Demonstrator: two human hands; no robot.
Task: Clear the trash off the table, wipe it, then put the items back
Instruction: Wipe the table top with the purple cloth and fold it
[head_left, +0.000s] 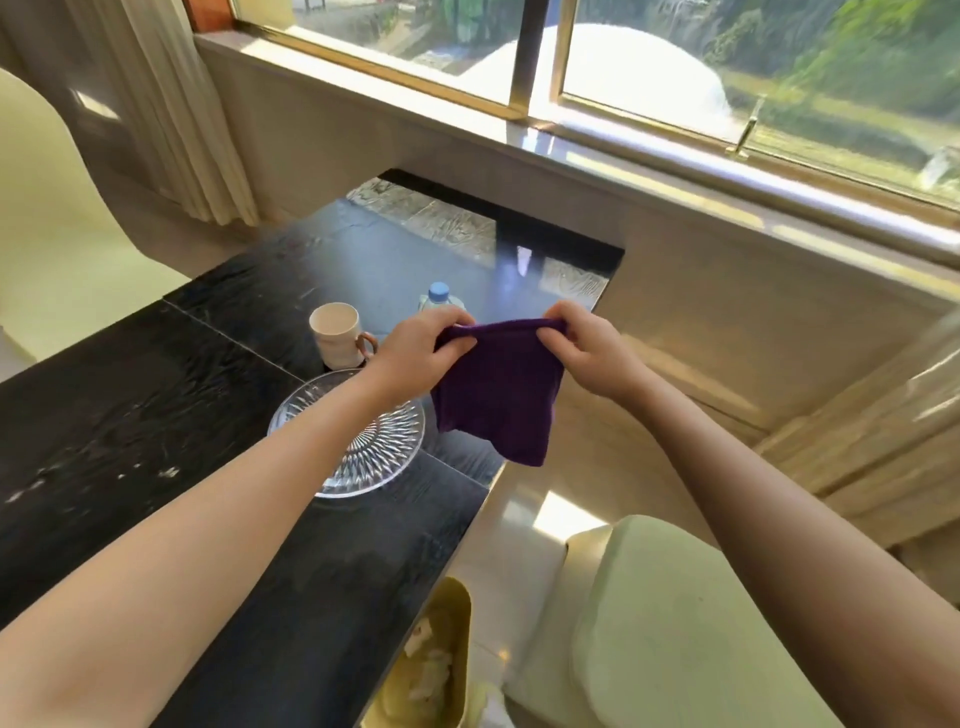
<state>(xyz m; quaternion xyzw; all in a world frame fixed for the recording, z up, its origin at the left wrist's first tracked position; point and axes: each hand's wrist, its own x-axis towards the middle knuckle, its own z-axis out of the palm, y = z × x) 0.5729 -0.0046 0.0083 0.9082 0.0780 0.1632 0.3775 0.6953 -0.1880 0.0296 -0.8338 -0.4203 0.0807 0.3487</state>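
Left hand (415, 348), right hand (587, 348) each pinching purple cloth (498, 400) top corners — fold flat, then wipe surface (130, 405) around plate (363, 457).

I stand at a black, glossy table (130, 395) that runs toward a wide window (675, 67) with a brass-coloured frame. Bright daylight pours through the glass and glares off the pale stone sill (597, 156) and the table's far end. Outside I see greenery and something white and domed. A cream curtain (171, 104) hangs at my left, beside a pale yellow chair back (47, 208). To my right sits a light green upholstered chair (675, 623) on a shiny beige floor (524, 514).
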